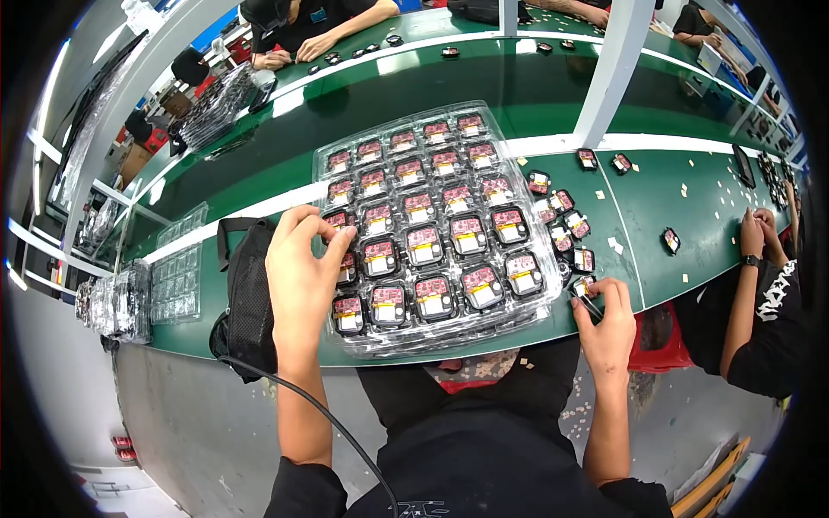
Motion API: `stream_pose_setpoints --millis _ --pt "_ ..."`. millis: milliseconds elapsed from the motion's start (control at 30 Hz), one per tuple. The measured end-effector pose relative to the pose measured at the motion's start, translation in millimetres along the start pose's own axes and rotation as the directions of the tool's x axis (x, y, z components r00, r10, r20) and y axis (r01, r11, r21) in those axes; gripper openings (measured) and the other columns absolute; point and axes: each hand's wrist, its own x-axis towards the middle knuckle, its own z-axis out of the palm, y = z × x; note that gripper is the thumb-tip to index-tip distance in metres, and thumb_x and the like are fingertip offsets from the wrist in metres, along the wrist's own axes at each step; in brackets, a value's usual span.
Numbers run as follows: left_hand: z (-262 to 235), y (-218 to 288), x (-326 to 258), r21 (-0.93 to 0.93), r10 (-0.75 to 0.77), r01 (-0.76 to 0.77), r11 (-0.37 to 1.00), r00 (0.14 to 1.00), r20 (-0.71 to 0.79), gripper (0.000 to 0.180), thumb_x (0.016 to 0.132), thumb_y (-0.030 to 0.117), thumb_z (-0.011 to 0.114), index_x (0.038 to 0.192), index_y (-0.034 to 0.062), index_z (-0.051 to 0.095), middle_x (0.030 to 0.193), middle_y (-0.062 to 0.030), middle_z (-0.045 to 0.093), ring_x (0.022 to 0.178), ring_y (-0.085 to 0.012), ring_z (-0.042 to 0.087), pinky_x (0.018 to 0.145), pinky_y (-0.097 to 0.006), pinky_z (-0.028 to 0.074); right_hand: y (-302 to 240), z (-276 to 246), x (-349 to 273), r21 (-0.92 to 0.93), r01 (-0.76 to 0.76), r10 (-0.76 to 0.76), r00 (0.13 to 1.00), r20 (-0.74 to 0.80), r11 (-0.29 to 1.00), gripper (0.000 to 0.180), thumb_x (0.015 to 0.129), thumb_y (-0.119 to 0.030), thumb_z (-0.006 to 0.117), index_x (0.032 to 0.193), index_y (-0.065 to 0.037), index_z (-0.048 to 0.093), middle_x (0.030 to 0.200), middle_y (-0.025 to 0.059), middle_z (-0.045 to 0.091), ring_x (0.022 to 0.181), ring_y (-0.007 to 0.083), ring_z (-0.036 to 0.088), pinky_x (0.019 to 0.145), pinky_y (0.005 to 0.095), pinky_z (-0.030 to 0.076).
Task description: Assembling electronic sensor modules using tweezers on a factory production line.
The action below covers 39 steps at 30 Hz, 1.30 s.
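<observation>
Just beyond the fingers of my left hand, a seated unit sits in the outer column of the clear tray; thumb and forefinger are narrowed together over its near edge, though from here I cannot tell whether they grip it or only rest there. Off the tray's near corner, my right hand pinches a loose unit between thumb and fingertips, tilted, just in front of a cluster of similar units on the green table. Outward from the left wrist lies a black bag. I judge each unit to be light and stiff, a hard-shelled little case with rounded corners; its glossy dark rim could be slippery, so I favour a pinch across two opposite sides, fingertips off the pink-and-white printed face, which may scuff. The tray between my hands looks thin, springy and easily flexed, so I would press gently on it and, for lifting, support it from beneath along both side edges rather than by one corner.
</observation>
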Motion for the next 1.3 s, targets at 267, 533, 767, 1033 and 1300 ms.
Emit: stream_pose_setpoints --millis 267,533,767,1033,1300 --pt "3.1 -9.4 5.0 -0.163 -0.104 0.120 0.979 0.989 0.103 0.025 0.079 0.014 0.084 0.098 -0.0022 0.076 0.107 -0.0176 0.075 0.103 -0.0339 0.070 0.092 -0.040 0.053 0.7 -0.6 -0.4 0.007 -0.001 0.001 1.000 0.007 1.000 0.028 0.080 -0.009 0.080 0.101 -0.004 0.062 0.109 0.0128 0.065 0.090 0.0381 0.068 0.074 0.0448 0.054" --pt "-2.4 -26.5 21.3 -0.183 -0.039 0.090 0.979 0.963 0.265 0.023 0.085 0.017 0.080 0.099 -0.0002 0.079 0.113 -0.0167 0.074 0.106 -0.0327 0.068 0.095 -0.040 0.052 5.9 2.0 -0.2 0.043 0.002 -0.001 1.000 -0.024 0.999 0.026 0.077 -0.004 0.076 0.100 -0.001 0.063 0.116 0.0179 0.068 0.099 0.0421 0.068 0.084 0.0460 0.054" --pt "-5.0 -37.7 24.1 -0.183 0.075 -0.014 0.983 0.942 0.329 0.022 0.091 0.007 0.072 0.112 0.0022 0.074 0.129 -0.0166 0.068 0.107 -0.0307 0.068 0.094 -0.038 0.054 3.9 -1.7 -0.9 0.121 -0.050 0.052 0.999 -0.012 0.991 0.027 0.077 -0.004 0.076 0.099 0.001 0.062 0.115 0.0195 0.069 0.101 0.0422 0.068 0.087 0.0445 0.054" --pt "-1.0 -32.0 19.0 -0.277 0.090 0.005 0.961 0.941 0.327 0.027 0.087 0.007 0.075 0.113 0.0008 0.072 0.124 -0.0173 0.069 0.110 -0.0353 0.067 0.097 -0.040 0.051 0.8 -13.6 -3.1 0.067 -0.030 0.038 0.992 -0.124 0.997 0.026 0.077 -0.002 0.077 0.100 -0.001 0.064 0.117 0.0204 0.070 0.102 0.0411 0.068 0.085 0.0438 0.055" --pt "-17.9 15.2 -5.3 -0.265 0.183 -0.183 0.947 0.983 -0.025 0.035 0.085 0.009 0.080 0.117 0.0005 0.071 0.131 -0.0196 0.064 0.120 -0.0350 0.064 0.102 -0.041 0.050 -48.4 -52.8 -7.4 0.356 0.404 -0.339 0.912 -0.232 0.843 0.040 0.067 -0.003 0.088 0.099 -0.003 0.065 0.119 0.0227 0.071 0.068 0.0169 0.071 0.059 0.0271 0.056"
